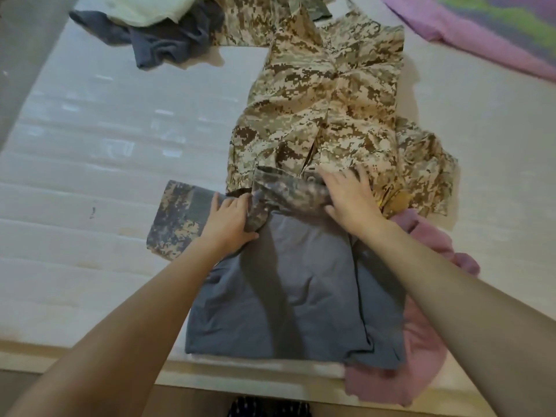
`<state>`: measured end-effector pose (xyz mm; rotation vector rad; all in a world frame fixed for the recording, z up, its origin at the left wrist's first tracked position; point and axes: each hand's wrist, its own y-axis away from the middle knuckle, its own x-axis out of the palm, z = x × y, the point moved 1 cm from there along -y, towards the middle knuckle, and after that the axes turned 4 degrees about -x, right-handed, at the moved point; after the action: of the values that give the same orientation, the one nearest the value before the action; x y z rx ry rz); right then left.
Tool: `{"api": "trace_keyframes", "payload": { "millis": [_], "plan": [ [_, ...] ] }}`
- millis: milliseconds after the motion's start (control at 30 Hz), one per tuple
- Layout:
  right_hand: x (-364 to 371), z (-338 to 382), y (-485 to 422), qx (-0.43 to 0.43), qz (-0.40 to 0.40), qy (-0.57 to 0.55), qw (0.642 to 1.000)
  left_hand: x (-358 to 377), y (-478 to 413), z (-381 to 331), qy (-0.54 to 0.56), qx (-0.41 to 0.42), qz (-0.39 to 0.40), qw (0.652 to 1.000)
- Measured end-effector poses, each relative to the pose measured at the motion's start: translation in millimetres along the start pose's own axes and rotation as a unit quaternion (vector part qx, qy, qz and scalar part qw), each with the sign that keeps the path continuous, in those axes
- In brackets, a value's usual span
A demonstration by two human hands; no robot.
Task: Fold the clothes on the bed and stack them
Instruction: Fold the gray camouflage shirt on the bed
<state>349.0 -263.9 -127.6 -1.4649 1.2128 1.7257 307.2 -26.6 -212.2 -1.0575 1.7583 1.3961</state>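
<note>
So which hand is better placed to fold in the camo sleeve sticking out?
Probably the left hand: it rests on that camo sleeve at the shoulder, while the right hand lies flat across the shirt.

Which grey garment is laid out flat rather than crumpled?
The grey shirt nearest the camera, lying flat with camouflage sleeves. The other grey garment lies crumpled at the far end.

No text, label, brand, number or sign can be read in the head view. The rectangular patch (pixel 198 206) on the grey camouflage sleeve (pixel 171 233) shows a plain surface, with no marking that can be made out at this sharpness.
</note>
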Motion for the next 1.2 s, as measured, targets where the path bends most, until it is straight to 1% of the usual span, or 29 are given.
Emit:
{"api": "trace_keyframes", "payload": {
  "millis": [67, 100, 167, 200, 233, 300, 367, 433, 467, 500, 600, 700, 733, 800, 833, 867, 900, 933, 967, 1000, 1033, 1067, 1100, 1133, 1167, 1200],
  "plan": [
    [1.0, 3.0, 16.9, -0.033, 0.007, -0.059, 0.998, -3.6, 5.4, 6.1, 0.020, 0.017, 0.041, 0.999],
    [0.6, 6.2, 30.0, -0.046, 0.024, -0.095, 0.994, -8.3, 12.5, 9.1, 0.001, 0.039, 0.062, 0.997],
    [-3.3, 10.6, 58.7, -0.052, 0.048, -0.137, 0.988, -17.1, 27.0, 16.0, -0.048, 0.089, 0.059, 0.993],
    [-7.6, 12.6, 72.9, -0.053, 0.045, -0.148, 0.987, -20.9, 34.5, 19.0, -0.025, 0.101, 0.037, 0.994],
    [-14.1, 15.3, 86.2, -0.056, 0.037, -0.160, 0.985, -27.0, 44.3, 18.4, 0.032, 0.104, 0.010, 0.994],
    [-33.1, 25.4, 108.6, -0.084, 0.018, -0.174, 0.981, -45.0, 66.1, 5.2, 0.146, 0.122, -0.040, 0.981],
    [-61.4, 41.6, 128.3, -0.147, -0.001, -0.179, 0.973, -67.1, 89.5, -20.1, 0.193, 0.185, -0.047, 0.962],
    [-96.0, 57.6, 148.9, -0.208, -0.024, -0.165, 0.964, -85.9, 115.4, -47.8, 0.202, 0.249, -0.019, 0.947],
    [-113.9, 62.6, 159.6, -0.222, -0.038, -0.159, 0.961, -93.8, 127.9, -58.2, 0.195, 0.273, -0.010, 0.942],
    [-132.7, 65.3, 171.0, -0.222, -0.051, -0.164, 0.960, -102.5, 140.1, -66.8, 0.190, 0.285, -0.004, 0.940],
    [-184.9, 71.7, 208.1, -0.216, -0.106, -0.167, 0.956, -131.8, 176.4, -80.6, 0.220, 0.282, 0.013, 0.934],
    [-229.8, 85.3, 244.0, -0.251, -0.145, -0.150, 0.945, -172.1, 211.3, -102.7, 0.194, 0.320, -0.010, 0.927],
    [-244.0, 88.2, 253.7, -0.257, -0.167, -0.160, 0.938, -186.1, 222.8, -112.4, 0.207, 0.327, 0.013, 0.922],
    [-273.4, 83.4, 268.8, -0.225, -0.220, -0.198, 0.928, -214.9, 246.3, -130.8, 0.303, 0.309, 0.122, 0.893],
    [-287.0, 75.8, 275.7, -0.184, -0.254, -0.215, 0.925, -229.1, 257.2, -137.4, 0.351, 0.293, 0.152, 0.876],
    [-298.9, 65.3, 282.4, -0.124, -0.296, -0.226, 0.920, -244.8, 267.5, -142.9, 0.393, 0.274, 0.138, 0.867],
    [-307.8, 53.0, 288.3, -0.042, -0.338, -0.231, 0.911, -261.2, 276.4, -147.4, 0.431, 0.245, 0.082, 0.865],
    [-313.7, 41.3, 294.5, 0.055, -0.367, -0.244, 0.896, -276.4, 283.3, -150.4, 0.468, 0.208, 0.006, 0.859],
    [-317.5, 34.5, 303.4, 0.148, -0.388, -0.272, 0.868, -289.4, 288.9, -153.2, 0.499, 0.162, -0.078, 0.848],
    [-320.7, 34.8, 313.4, 0.219, -0.399, -0.313, 0.834, -299.1, 293.6, -156.6, 0.523, 0.113, -0.150, 0.831],
    [-321.9, 40.4, 321.7, 0.246, -0.391, -0.371, 0.805, -307.3, 299.8, -162.5, 0.541, 0.068, -0.201, 0.814],
    [-322.7, 51.4, 327.4, 0.227, -0.354, -0.436, 0.796, -313.4, 308.2, -171.2, 0.551, 0.037, -0.224, 0.803],
    [-323.7, 66.5, 329.9, 0.179, -0.285, -0.490, 0.804, -317.1, 317.4, -182.6, 0.554, 0.027, -0.222, 0.802],
    [-324.7, 83.0, 329.1, 0.113, -0.206, -0.542, 0.807, -319.6, 326.8, -195.4, 0.549, 0.040, -0.205, 0.809],
    [-325.9, 96.9, 326.3, 0.049, -0.157, -0.589, 0.791, -322.6, 336.1, -208.6, 0.534, 0.072, -0.182, 0.822],
    [-329.2, 104.3, 322.5, 0.021, -0.155, -0.639, 0.753, -327.2, 346.1, -220.2, 0.511, 0.117, -0.158, 0.837]
  ]
}}
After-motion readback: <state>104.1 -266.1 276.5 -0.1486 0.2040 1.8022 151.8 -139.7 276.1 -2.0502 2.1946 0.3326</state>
